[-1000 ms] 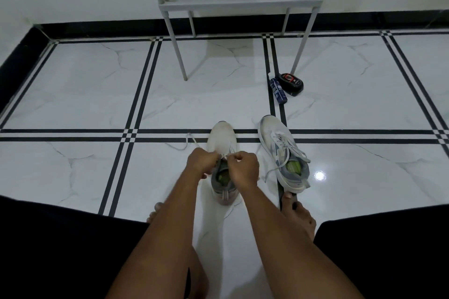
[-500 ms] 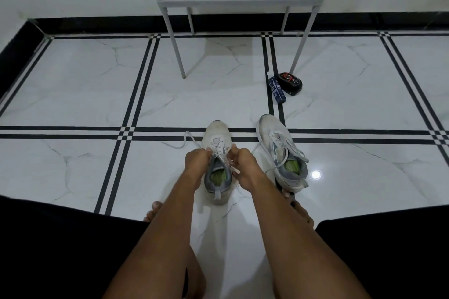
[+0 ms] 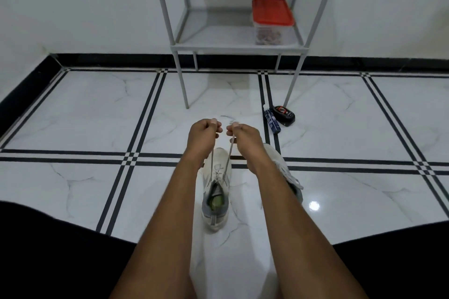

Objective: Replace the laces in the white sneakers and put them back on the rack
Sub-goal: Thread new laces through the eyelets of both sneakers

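Both hands now raised off the sneaker (image 3: 216, 192); a second ago they were down at its tongue. Left hand (image 3: 204, 132) and right hand (image 3: 243, 133) each pinch 1 end of the lace (image 3: 229, 153), the 2 strands drawn taut upward from the eyelets. Reads as cinching the lacing tight. Shoe sits on the floor (image 3: 80, 114) between the forearms. Second sneaker (image 3: 286, 167) just beside, half hidden by the right arm. Rack (image 3: 239, 47) well apart ahead, shoes not yet returned.
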Available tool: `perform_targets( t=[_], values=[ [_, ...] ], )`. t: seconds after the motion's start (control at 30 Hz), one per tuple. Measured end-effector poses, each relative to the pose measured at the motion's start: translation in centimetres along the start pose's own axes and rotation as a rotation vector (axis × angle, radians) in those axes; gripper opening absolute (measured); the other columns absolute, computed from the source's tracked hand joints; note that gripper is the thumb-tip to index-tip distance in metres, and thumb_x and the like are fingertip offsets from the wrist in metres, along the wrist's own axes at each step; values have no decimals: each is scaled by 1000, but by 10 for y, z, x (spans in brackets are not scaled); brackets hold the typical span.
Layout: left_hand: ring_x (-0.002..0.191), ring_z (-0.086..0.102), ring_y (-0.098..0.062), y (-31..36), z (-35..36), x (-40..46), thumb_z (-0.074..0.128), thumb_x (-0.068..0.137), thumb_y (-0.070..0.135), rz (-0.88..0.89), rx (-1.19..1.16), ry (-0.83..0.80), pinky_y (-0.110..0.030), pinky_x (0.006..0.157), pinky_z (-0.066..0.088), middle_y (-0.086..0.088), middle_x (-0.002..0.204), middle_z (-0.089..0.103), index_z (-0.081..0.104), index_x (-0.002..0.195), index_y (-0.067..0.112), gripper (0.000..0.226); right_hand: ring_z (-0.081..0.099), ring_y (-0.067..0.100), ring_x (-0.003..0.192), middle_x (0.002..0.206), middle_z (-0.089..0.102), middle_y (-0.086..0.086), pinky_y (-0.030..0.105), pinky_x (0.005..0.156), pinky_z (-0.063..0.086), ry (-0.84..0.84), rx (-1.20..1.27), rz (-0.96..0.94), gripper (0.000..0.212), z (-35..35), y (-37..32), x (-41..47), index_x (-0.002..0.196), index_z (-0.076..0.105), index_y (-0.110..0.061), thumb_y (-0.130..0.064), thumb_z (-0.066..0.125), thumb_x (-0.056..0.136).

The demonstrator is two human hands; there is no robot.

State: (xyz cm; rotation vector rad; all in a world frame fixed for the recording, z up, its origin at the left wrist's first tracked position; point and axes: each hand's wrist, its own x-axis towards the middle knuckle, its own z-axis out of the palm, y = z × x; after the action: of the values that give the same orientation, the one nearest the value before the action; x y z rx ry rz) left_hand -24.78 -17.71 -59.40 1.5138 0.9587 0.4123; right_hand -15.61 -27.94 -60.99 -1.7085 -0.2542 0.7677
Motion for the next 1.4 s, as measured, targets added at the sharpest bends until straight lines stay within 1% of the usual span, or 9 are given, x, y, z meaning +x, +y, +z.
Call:
perform_targets(
  t=[0.17, 0.33, 0.43, 0.53, 0.7, 0.87, 0.97, 1.13, 1.4],
  values=[
    [94, 71, -16, 32, -4, -7, 53, 108, 28, 128, -27, -8, -25, 83, 53, 0, 98, 76, 72, 103, 15, 23, 69, 11, 97, 104, 78, -1, 27, 90, 55, 7, 4, -160, 24, -4, -29, -8, 106, 79, -17, -32, 60, 108],
    [92, 73, -12, 56, -7, -16, 56, 107, 30, 207, -49, -5, -21, 78, 50, 4, 97, 77, 73, 105, 17, 21, 64, 7, 85, 97, 76, 0, 18, 75, 48, 22, 21, -185, 31, -4, -45, -20, 101, 78, -11, -36, 60, 108],
    [91, 73, -12, 69, -10, -20, 56, 107, 32, 232, -69, 0, -20, 74, 48, 5, 99, 76, 73, 106, 20, 21, 64, 8, 82, 95, 76, -3, 21, 74, 48, 46, 27, -208, 35, -4, -50, -23, 102, 76, -10, -41, 60, 108],
    [91, 73, -12, 77, -12, -22, 57, 107, 33, 234, -74, 2, -22, 74, 48, 6, 99, 76, 73, 106, 21, 20, 72, 9, 87, 98, 78, -6, 22, 76, 51, 74, 42, -276, 25, -4, -57, -25, 106, 74, -21, -42, 61, 107],
    [91, 73, -12, 79, -14, -25, 59, 106, 34, 253, -56, -4, -25, 76, 48, 8, 97, 76, 73, 104, 24, 17, 75, 10, 88, 93, 79, -8, 33, 87, 59, 114, -4, -389, 19, -9, -71, -23, 95, 76, -33, -41, 63, 106],
    [88, 73, -10, 89, -12, -28, 62, 104, 34, 302, -46, 12, -25, 76, 49, 9, 96, 77, 72, 103, 24, 14, 76, 10, 81, 89, 81, -4, 13, 72, 52, 108, 68, -447, 16, -14, -87, -28, 116, 71, -19, -31, 64, 107],
    [89, 73, -11, 94, -12, -30, 64, 103, 33, 338, -63, 36, -26, 77, 52, 7, 97, 77, 71, 102, 24, 11, 77, 10, 80, 89, 81, -7, 7, 68, 48, 113, 78, -462, 16, -15, -92, -33, 117, 63, -21, -32, 66, 106],
    [91, 73, -8, 102, -12, -34, 68, 102, 29, 424, -55, 73, -27, 84, 58, 11, 96, 76, 73, 105, 27, 7, 76, 11, 88, 97, 79, -9, 27, 84, 60, 133, 117, -498, 5, -12, -95, -35, 105, 73, -27, -31, 73, 101],
    [92, 75, -9, 111, -15, -36, 75, 96, 23, 503, -99, 159, -35, 89, 62, 11, 95, 78, 78, 105, 25, 9, 73, 6, 96, 99, 79, -11, 21, 85, 59, 132, 128, -570, 10, -9, -103, -39, 108, 78, -25, -29, 76, 100]
  ],
)
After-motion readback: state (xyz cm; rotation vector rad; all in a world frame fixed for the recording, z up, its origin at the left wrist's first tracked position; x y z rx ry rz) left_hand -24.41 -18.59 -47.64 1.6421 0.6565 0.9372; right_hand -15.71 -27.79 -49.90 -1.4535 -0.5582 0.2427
